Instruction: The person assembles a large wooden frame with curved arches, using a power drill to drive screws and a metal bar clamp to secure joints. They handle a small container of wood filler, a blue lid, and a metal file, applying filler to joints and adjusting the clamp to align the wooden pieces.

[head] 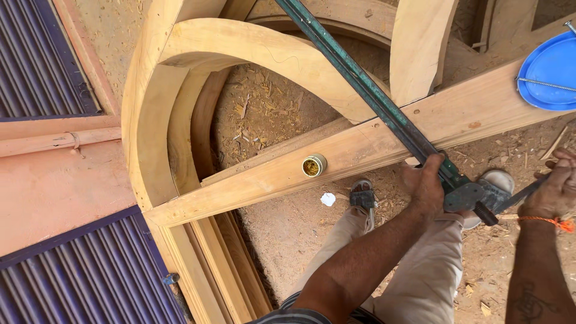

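Green-painted steel ran the whole diagonal — the bar clamp point(366, 90) lay with its long axis from upper centre down to lower right, across the arched wooden frame point(240, 48) and its straight rail point(360, 150). The left hand point(425, 183) was closed around the bar just above the clamp head point(471, 195). The right hand point(555, 186) — farther right, just beyond the head — was curled around the screw handle point(519, 195).

Arched frame point(240, 45) — pale, raw wood; clamp bar point(366, 90) — worn green-painted metal; glossy plastic lid point(552, 72).
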